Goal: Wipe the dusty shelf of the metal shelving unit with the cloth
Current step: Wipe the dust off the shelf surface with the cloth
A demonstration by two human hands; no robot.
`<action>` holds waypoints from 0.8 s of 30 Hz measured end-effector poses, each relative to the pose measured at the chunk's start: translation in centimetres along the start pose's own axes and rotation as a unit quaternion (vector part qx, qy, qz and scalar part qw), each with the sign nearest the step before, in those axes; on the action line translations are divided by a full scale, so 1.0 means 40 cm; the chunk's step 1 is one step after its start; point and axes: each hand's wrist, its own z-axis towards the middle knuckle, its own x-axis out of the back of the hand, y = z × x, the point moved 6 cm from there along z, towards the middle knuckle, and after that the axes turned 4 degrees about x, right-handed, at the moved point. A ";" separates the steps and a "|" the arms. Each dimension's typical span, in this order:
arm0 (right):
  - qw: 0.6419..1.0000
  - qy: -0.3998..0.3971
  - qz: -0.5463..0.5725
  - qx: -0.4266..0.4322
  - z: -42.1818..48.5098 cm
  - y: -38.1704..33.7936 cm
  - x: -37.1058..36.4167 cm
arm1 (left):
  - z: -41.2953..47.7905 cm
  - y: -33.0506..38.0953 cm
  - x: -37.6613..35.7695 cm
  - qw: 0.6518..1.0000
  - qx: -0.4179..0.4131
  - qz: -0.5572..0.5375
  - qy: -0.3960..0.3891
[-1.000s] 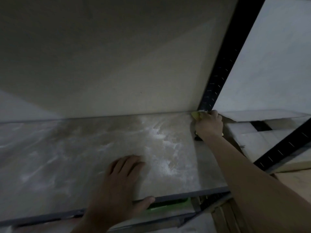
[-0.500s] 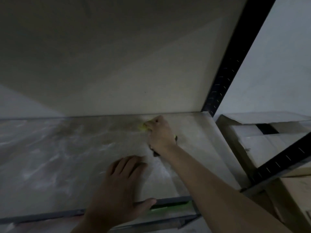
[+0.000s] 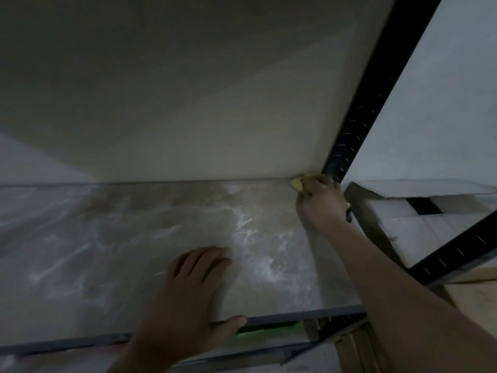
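Hands divide the work on the shelf (image 3: 107, 251): the right hand (image 3: 322, 203), curled round the cloth (image 3: 298, 183), has swept back along the rear edge into the corner by the post (image 3: 357, 125), while the left hand (image 3: 188, 292) stays flat, empty, at the front, with dust streaks left between.

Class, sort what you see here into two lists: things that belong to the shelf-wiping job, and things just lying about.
Job: cloth, gripped by the right hand in the back right corner; dusty shelf; left hand, flat on the shelf.
Lying about: boxes right of the shelf; green strip under its front edge.
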 end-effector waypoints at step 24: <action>0.999 0.036 0.016 -0.027 -0.188 0.050 0.068 | 0.002 -0.002 0.005 1.000 0.010 -0.021 -0.017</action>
